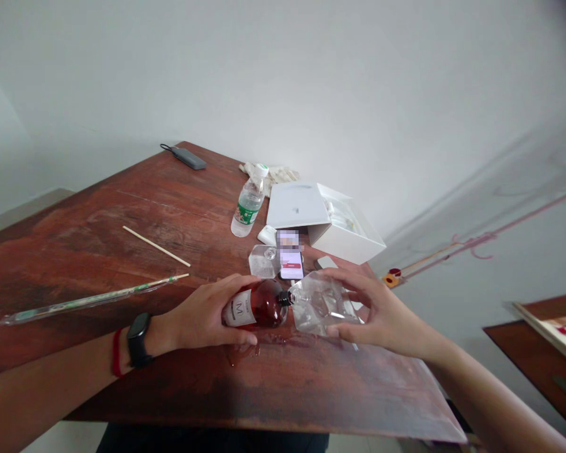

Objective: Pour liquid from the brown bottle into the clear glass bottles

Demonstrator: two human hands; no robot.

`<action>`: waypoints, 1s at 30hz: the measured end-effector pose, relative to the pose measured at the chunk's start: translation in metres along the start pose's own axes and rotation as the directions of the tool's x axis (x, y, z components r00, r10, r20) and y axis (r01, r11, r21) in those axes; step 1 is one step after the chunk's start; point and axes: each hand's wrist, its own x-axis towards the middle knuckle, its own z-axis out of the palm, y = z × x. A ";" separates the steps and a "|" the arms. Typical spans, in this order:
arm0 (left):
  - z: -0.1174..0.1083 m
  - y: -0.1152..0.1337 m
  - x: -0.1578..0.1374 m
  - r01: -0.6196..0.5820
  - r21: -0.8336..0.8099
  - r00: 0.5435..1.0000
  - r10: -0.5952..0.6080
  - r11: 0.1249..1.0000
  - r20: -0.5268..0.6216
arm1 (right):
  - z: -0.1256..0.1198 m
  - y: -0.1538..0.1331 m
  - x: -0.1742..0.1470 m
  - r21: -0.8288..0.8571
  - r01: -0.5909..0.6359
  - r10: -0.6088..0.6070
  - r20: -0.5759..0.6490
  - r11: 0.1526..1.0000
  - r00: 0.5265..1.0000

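Observation:
My left hand (217, 313) is wrapped round an amber-red bottle (268, 305) with a white label marked M and a black neck. The bottle is tilted well over, its neck pointing right. In my right hand (365, 308) is a clear faceted plastic cup (318, 305), also tipped, with its mouth facing the bottle's neck. The neck is at the cup's rim; whether they touch I cannot tell. A wet patch (238, 358) shines on the wood below the bottle. Just behind the bottle sits another clear faceted piece (263, 262).
On the brown table (207, 390) are a phone (291, 264), a water bottle (248, 207), an open white box (297, 204), a cloth glove (283, 174) and a grey device (188, 157). Left lie a wooden chopstick (155, 245) and a wrapped pair (94, 300). A wall stands behind.

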 end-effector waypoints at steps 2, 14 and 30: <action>0.000 0.000 0.000 0.002 -0.003 1.000 -0.002 1.000 -0.002 | 0.000 -0.001 0.000 -0.008 0.002 -0.002 0.003 1.000 1.000; 0.001 0.000 -0.001 0.001 -0.021 1.000 -0.001 1.000 0.004 | -0.003 -0.007 0.002 -0.002 -0.034 0.034 0.024 0.999 0.999; 0.003 -0.001 -0.002 0.033 -0.056 0.999 -0.032 0.998 0.013 | -0.005 -0.011 0.001 -0.020 -0.039 0.040 0.031 0.999 0.999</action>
